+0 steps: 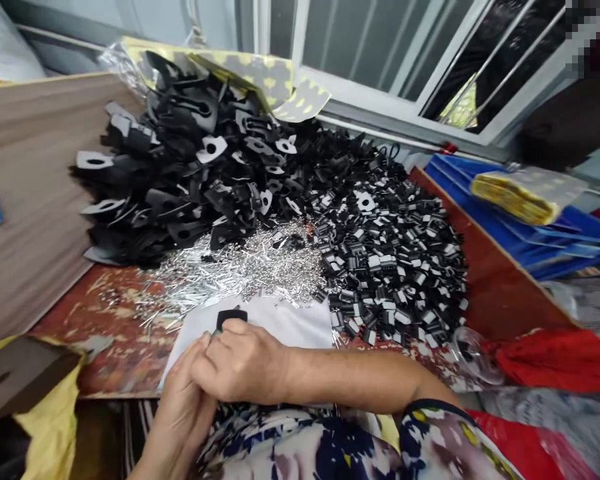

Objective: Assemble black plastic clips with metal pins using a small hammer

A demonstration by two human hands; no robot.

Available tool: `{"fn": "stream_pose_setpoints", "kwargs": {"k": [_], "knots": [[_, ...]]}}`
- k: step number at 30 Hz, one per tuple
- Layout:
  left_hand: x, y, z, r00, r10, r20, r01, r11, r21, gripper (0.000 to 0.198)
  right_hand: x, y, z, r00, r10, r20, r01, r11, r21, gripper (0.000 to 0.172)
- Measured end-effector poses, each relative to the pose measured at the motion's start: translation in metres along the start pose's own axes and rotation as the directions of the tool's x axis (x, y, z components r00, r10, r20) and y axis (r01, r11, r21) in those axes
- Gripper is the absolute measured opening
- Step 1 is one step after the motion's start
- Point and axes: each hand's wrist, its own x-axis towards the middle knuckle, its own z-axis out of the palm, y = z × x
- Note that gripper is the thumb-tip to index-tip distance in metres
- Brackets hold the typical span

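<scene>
My right hand (pixel 245 363) is closed, its fingers curled over the top of my left hand (pixel 183 383). A small black flat piece (pixel 231 316) sticks out past the fingertips, pinched where the two hands meet; most of it is hidden. Under and beyond the hands lies a white sheet (pixel 290 323). Behind that spreads a pile of shiny metal pins (pixel 260 267). To its right is a large heap of small black clips (pixel 390 267). Black flaps with round holes (pixel 180 153) are heaped at the back left.
The worn red table (pixel 125 353) carries the heaps. A brown board (pixel 35 173) stands at left, above a box in yellow wrapping (pixel 30 380). Blue folders (pixel 555 233) and red cloth (pixel 560 360) lie at right. A window (pixel 365 53) is behind.
</scene>
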Motion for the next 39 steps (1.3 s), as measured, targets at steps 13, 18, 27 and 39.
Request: {"fn": "stream_pose_setpoints", "kwargs": {"k": [13,18,27,39], "knots": [[-0.033,0.024,-0.081,0.950,0.258,0.177,-0.309,0.680,0.665,0.043,-0.068,0.008,0.013,0.871,0.319,0.373,-0.421,0.877,0.234,0.034],[-0.026,0.003,-0.086,0.972,0.174,0.155,-0.233,0.747,0.622,0.051,-0.086,0.024,0.022,0.686,0.383,0.619,-0.502,0.864,0.022,0.008],[-0.006,-0.025,-0.075,0.896,0.386,0.220,-0.414,0.546,0.728,0.042,-0.114,0.027,-0.013,0.911,0.335,0.241,-0.406,0.831,0.380,0.055],[-0.005,-0.029,-0.077,0.881,0.437,0.182,-0.428,0.570,0.701,0.041,-0.121,0.000,0.003,0.936,0.310,0.164,-0.350,0.851,0.391,0.067]]}}
